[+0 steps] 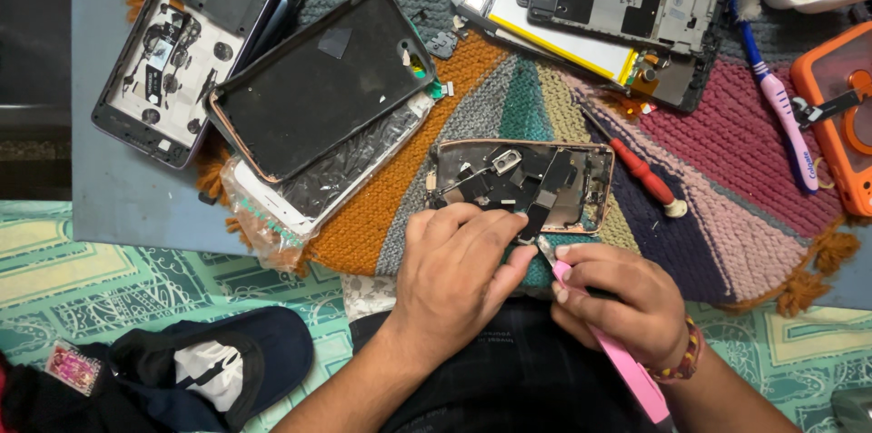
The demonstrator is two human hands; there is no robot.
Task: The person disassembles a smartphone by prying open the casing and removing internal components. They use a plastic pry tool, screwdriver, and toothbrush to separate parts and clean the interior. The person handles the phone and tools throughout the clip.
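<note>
A person's left hand (459, 256) steadies an opened phone chassis (520, 186) on a multicoloured knitted mat (727, 215), while the right hand (622, 301) grips pink tweezers (618, 356) at its lower edge. A red screwdriver (643, 174) lies just beside the chassis; other dismantled phones (318, 88) lie beyond.

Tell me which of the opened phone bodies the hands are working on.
The gold-rimmed opened phone frame on the knitted mat, touched by the left hand; the others lie farther up, untouched.
</note>
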